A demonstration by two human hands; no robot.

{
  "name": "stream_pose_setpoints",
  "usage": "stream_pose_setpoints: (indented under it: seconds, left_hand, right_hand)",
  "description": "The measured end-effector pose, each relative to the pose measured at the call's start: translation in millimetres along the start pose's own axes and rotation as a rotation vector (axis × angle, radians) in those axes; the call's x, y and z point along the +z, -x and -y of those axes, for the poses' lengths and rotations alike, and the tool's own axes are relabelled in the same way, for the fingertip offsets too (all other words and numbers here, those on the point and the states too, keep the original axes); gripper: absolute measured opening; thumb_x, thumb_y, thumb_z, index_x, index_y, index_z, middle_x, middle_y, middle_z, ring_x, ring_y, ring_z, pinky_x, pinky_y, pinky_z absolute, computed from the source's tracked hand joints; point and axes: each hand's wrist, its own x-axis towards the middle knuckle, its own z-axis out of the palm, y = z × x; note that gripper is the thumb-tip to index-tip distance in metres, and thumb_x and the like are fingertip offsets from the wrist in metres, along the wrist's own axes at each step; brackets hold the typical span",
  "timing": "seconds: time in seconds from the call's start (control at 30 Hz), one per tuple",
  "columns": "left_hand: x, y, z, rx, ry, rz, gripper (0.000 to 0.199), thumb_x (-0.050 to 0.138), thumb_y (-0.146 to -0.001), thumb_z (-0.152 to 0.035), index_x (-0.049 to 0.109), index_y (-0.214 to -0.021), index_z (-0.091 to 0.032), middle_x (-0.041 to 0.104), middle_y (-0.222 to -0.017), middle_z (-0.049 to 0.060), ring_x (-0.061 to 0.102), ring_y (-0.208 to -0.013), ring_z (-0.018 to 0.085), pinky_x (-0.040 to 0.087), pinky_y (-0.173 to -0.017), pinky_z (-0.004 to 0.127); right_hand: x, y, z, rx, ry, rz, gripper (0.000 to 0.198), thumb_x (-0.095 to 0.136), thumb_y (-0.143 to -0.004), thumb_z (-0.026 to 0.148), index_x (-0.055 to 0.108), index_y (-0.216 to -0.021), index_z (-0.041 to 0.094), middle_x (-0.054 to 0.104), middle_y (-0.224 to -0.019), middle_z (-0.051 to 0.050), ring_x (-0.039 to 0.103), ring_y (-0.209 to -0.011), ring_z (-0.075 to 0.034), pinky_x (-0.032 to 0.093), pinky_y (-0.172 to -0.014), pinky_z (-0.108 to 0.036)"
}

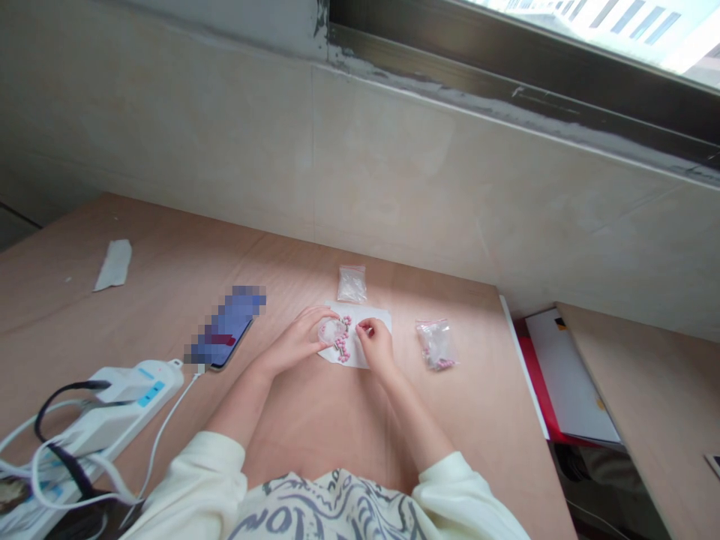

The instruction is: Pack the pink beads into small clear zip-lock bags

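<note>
A wooden worktop (315, 420) is carrying a white paper sheet (376, 315), two small bags (352, 284) (436, 344), a phone (225, 334), a power strip (121, 397) and a folded tissue (114, 264) far left.

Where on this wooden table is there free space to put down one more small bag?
The table is bare between the folded tissue and the clear bag, and also right of the pink-bead bag. It is crowded on the white paper, where the left hand and right hand work, and by the power strip.
</note>
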Motion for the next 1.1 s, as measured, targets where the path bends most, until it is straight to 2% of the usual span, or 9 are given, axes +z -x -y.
stream_pose_setpoints:
  seconds: [0.13, 0.3, 0.4, 0.47, 0.63, 0.73, 0.87, 1.0, 1.1]
  left_hand:
    - [5.0, -5.4, 1.5, -0.021, -0.021, -0.030, 0.040, 0.057, -0.064, -0.026, 0.046, -0.103, -0.021, 0.049, -0.108, 0.004, 0.041, -0.105, 0.020, 0.031, -0.091, 0.033]
    - [12.6, -14.3, 2.7, -0.019, -0.055, -0.052, 0.041, 0.057, -0.064, -0.028, 0.045, -0.103, -0.020, 0.050, -0.105, 0.005, 0.042, -0.103, 0.020, 0.031, -0.090, 0.034]
    - [9.8, -15.0, 1.1, -0.047, -0.067, -0.055, 0.041, 0.057, -0.064, -0.027, 0.044, -0.103, -0.020, 0.050, -0.104, 0.005, 0.042, -0.103, 0.020, 0.031, -0.089, 0.034]
    - [5.8, -13.8, -0.4, -0.072, -0.072, -0.060, 0.041, 0.057, -0.064, -0.027, 0.044, -0.102, -0.019, 0.050, -0.104, 0.005, 0.042, -0.103, 0.020, 0.031, -0.089, 0.033]
    - [-0.6, -10.3, -0.2, -0.101, -0.069, -0.074, 0.041, 0.057, -0.064, -0.028, 0.044, -0.101, -0.018, 0.051, -0.103, 0.005, 0.042, -0.103, 0.020, 0.030, -0.090, 0.033]
    - [-0.5, -9.5, 1.8, -0.096, -0.057, -0.072, 0.041, 0.058, -0.063, -0.029, 0.045, -0.101, -0.019, 0.050, -0.104, 0.005, 0.042, -0.103, 0.020, 0.030, -0.090, 0.033]
    - [0.7, -9.6, 4.7, -0.098, -0.052, -0.076, 0.041, 0.057, -0.063, -0.028, 0.045, -0.101, -0.020, 0.051, -0.104, 0.005, 0.042, -0.103, 0.020, 0.030, -0.090, 0.034]
    - [2.5, -9.5, 8.2, -0.087, -0.054, -0.076, 0.042, 0.058, -0.062, -0.028, 0.045, -0.102, -0.020, 0.051, -0.104, 0.005, 0.042, -0.103, 0.021, 0.030, -0.089, 0.034]
    - [5.0, -9.9, 9.1, -0.101, -0.050, -0.064, 0.043, 0.058, -0.062, -0.029, 0.045, -0.103, -0.020, 0.050, -0.106, 0.005, 0.041, -0.104, 0.021, 0.031, -0.089, 0.034]
  right_hand:
    - [-16.2, 6.6, 34.8, -0.066, -0.113, -0.028, 0.011, 0.048, -0.069, 0.026, 0.054, -0.070, 0.017, 0.054, -0.070, -0.001, 0.043, -0.059, -0.011, 0.037, -0.058, -0.025]
    - [-20.8, 10.6, 63.9, -0.247, -0.094, 0.052, 0.009, 0.049, -0.069, 0.025, 0.056, -0.072, 0.019, 0.053, -0.069, -0.001, 0.044, -0.061, -0.011, 0.036, -0.059, -0.024]
    - [-14.4, 5.8, 53.5, -0.211, -0.055, 0.002, 0.011, 0.047, -0.070, 0.024, 0.054, -0.076, 0.018, 0.053, -0.071, -0.002, 0.045, -0.063, -0.012, 0.036, -0.060, -0.025]
    - [-6.9, 1.3, 38.8, -0.151, 0.022, -0.042, 0.008, 0.045, -0.071, 0.023, 0.051, -0.070, 0.018, 0.052, -0.069, -0.002, 0.045, -0.065, -0.013, 0.036, -0.062, -0.026]
    - [16.7, -5.4, 11.6, 0.030, 0.228, 0.029, 0.010, 0.051, -0.064, 0.021, 0.045, -0.057, 0.018, 0.050, -0.063, -0.004, 0.046, -0.064, -0.016, 0.034, -0.059, -0.027]
    - [25.8, -7.4, 10.0, 0.097, 0.220, 0.045, 0.011, 0.053, -0.061, 0.020, 0.044, -0.055, 0.019, 0.051, -0.063, -0.003, 0.046, -0.061, -0.015, 0.033, -0.055, -0.025]
    - [26.2, -11.6, 10.9, 0.184, 0.142, 0.109, 0.014, 0.054, -0.059, 0.018, 0.043, -0.051, 0.019, 0.047, -0.051, 0.001, 0.043, -0.049, -0.012, 0.029, -0.049, -0.023]
    - [11.5, -11.9, 19.7, 0.163, -0.013, 0.060, 0.008, 0.054, -0.058, 0.019, 0.048, -0.052, 0.018, 0.045, -0.048, 0.003, 0.042, -0.048, -0.011, 0.031, -0.049, -0.023]
    - [-3.1, -6.6, 40.5, 0.029, -0.133, 0.008, 0.008, 0.051, -0.063, 0.024, 0.055, -0.062, 0.017, 0.045, -0.052, 0.003, 0.043, -0.052, -0.010, 0.034, -0.052, -0.023]
